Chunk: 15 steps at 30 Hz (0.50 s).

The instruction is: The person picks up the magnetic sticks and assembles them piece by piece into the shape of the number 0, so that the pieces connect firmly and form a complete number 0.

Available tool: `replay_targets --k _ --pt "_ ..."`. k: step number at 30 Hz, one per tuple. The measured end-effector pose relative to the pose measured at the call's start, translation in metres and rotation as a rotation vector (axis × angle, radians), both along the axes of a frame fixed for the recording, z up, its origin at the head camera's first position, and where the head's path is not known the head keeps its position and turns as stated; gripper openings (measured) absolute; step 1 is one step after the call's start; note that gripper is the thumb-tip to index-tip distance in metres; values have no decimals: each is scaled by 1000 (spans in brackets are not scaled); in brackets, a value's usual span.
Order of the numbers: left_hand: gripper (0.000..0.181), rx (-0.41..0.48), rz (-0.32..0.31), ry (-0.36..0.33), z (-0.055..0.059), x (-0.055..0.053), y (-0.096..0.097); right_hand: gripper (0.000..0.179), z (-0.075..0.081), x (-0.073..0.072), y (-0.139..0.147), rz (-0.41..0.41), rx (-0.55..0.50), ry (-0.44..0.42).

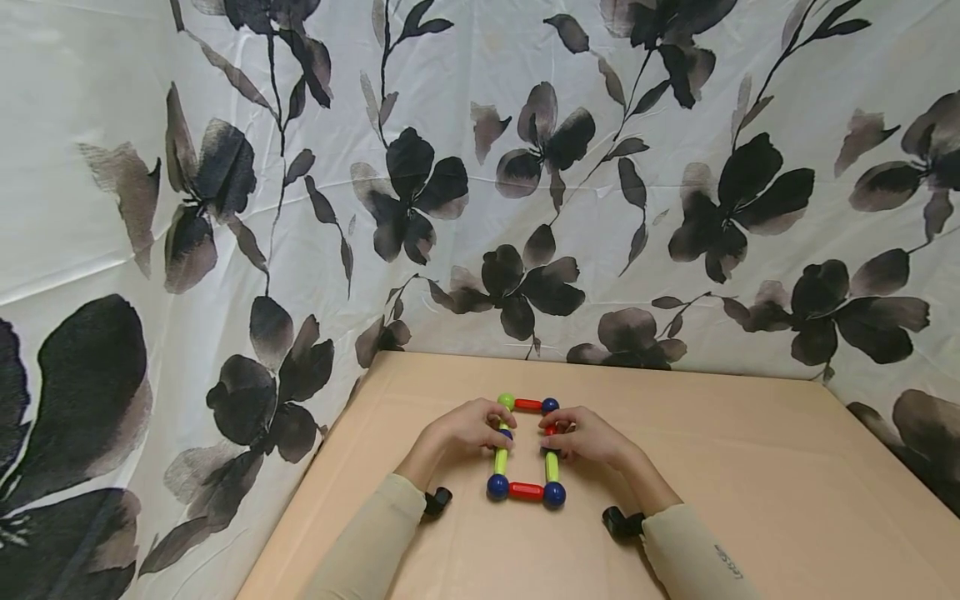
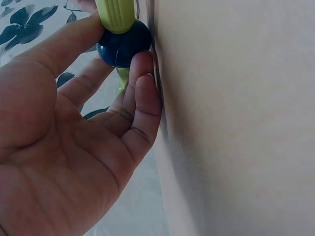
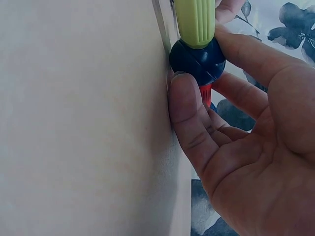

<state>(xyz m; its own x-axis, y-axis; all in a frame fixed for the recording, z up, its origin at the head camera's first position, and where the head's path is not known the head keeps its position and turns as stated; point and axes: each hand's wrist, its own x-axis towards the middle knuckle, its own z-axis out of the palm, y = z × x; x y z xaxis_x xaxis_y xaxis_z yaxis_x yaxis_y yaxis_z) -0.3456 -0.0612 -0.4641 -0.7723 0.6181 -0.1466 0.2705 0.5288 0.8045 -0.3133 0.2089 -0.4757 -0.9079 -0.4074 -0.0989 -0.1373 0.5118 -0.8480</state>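
A closed rectangle of magnetic building rods and balls lies on the table. My left hand (image 1: 467, 423) pinches the blue ball (image 2: 124, 44) midway along its left side, with a green rod (image 2: 116, 14) joined to that ball. On the opposite side my right hand (image 1: 594, 437) pinches another blue ball (image 3: 198, 61), between a green rod (image 3: 196, 22) and a red rod (image 3: 205, 93). The far corners are a green ball (image 1: 506, 402) and a blue ball (image 1: 550, 405), linked by a red rod (image 1: 528, 406). At the near end, a red rod (image 1: 526, 492) joins two blue balls.
The tan table (image 1: 720, 483) extends around the rectangle on both sides. Behind it and to the left hangs a white cloth (image 1: 465, 75) with dark flowers. Black wrist cameras sit on the left wrist (image 1: 437, 502) and right wrist (image 1: 622, 523).
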Motion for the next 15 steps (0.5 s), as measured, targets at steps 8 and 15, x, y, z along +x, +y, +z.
replay_targets --k 8,15 --pt "31 7 8 -24 0 1 0 35 0 0 0 5 0 -2" --pt "29 15 16 -31 0 1 0 36 0 -1 0 0 4 -3"
